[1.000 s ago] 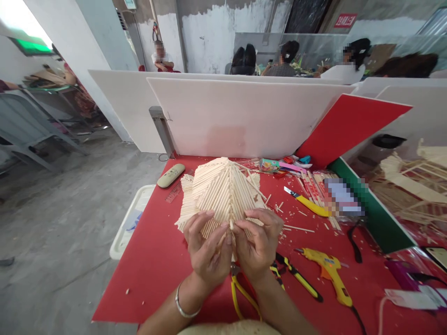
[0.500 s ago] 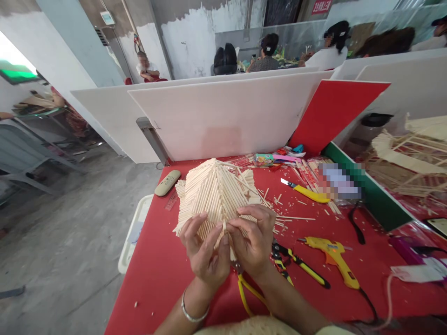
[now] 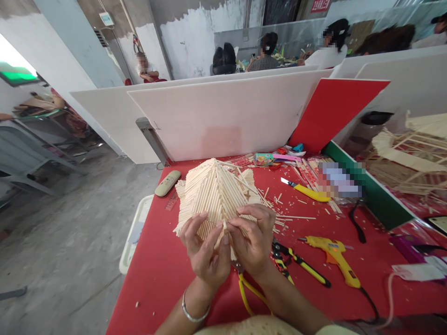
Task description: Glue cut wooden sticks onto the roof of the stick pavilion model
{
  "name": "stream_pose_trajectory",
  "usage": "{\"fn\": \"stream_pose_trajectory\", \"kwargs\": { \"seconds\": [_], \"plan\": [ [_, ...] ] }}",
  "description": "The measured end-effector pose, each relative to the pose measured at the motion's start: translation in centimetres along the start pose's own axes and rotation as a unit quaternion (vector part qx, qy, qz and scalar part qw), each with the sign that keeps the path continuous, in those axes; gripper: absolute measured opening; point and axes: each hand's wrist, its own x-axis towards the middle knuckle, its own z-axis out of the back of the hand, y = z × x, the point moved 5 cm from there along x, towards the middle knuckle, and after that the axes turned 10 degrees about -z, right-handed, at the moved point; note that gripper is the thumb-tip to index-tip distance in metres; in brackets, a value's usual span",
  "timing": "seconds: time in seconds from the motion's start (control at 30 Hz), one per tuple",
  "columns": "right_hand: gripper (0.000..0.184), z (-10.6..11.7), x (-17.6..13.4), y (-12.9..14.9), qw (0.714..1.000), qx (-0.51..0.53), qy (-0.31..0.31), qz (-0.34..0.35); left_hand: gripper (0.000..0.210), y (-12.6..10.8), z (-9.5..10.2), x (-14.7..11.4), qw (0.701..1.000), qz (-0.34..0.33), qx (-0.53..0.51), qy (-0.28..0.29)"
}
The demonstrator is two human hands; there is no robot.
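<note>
Only my viewpoint is shifting since a second ago; my left hand (image 3: 208,249) and right hand (image 3: 252,237) are staying pinched, fingertips gripping a small stick piece (image 3: 224,225) at the near ridge end of the stick model (image 3: 204,190) on the red table (image 3: 157,260), so the work is apparently holding steady.

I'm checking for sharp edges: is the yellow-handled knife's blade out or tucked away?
Out: the metal blade of the yellow-handled knife shows bare, pointing leftward in the picture.

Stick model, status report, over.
Left hand and right hand pinching near end of stick model. Model on red table. Yellow-handled pliers close by, partly hidden.
</note>
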Motion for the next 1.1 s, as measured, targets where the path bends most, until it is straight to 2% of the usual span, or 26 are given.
{"fn": "stream_pose_trajectory", "kwargs": {
  "seconds": [1.1],
  "plan": [
    [0.006,-0.10,0.11,0.13,1.000,0.002,0.002,0.002,0.034,0.04,0.12,-0.02,1.000,-0.002,-0.002,-0.007]
  ]
}}
